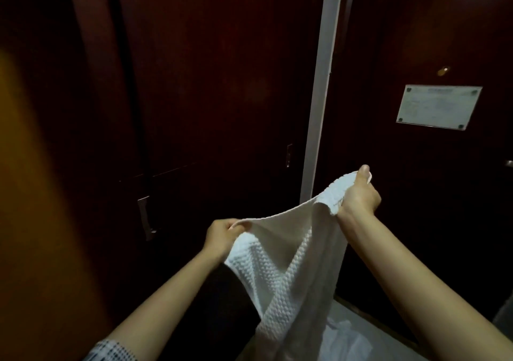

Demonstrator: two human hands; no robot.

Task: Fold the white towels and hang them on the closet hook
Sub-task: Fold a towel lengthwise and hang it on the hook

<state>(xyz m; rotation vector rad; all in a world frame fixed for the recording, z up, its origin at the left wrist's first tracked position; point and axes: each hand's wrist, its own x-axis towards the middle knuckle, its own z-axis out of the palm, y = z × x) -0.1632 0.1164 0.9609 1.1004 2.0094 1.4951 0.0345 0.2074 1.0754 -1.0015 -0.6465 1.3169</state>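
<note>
A pale sign (439, 107) is fixed by small studs at its corners to the dark door (433, 41) at about two o'clock in the view; it carries lines of print, but they are too blurred to read. Just above the sign, a small brass fitting (443, 70) catches the light. No other writing shows.

The room is dim. Dark reddish wooden closet panels (211, 83) fill the upper and middle view, with one metal handle (146, 217) at about nine o'clock from the hands and a smaller metal pull (289, 155) at about eleven o'clock from them. A pale vertical strip of frame (322, 83) runs from twelve o'clock down to the centre, parting the closet from the door. A blurred yellowish surface (25, 222) fills the left edge. At five o'clock, low in the view, lies a pale floor or ledge (358, 341) with something white and crumpled on it.

The white towel (291, 263), waffle-textured, is held up in the air between both hands. The left hand (222, 234) is closed around its upper edge at the towel's ten o'clock corner. The right hand (359, 194) sits higher, at one o'clock, fist closed on the bunched opposite corner with the thumb up. The top edge sags between them and the rest hangs down toward six o'clock. A patterned sleeve (111, 351) shows at the left arm.
</note>
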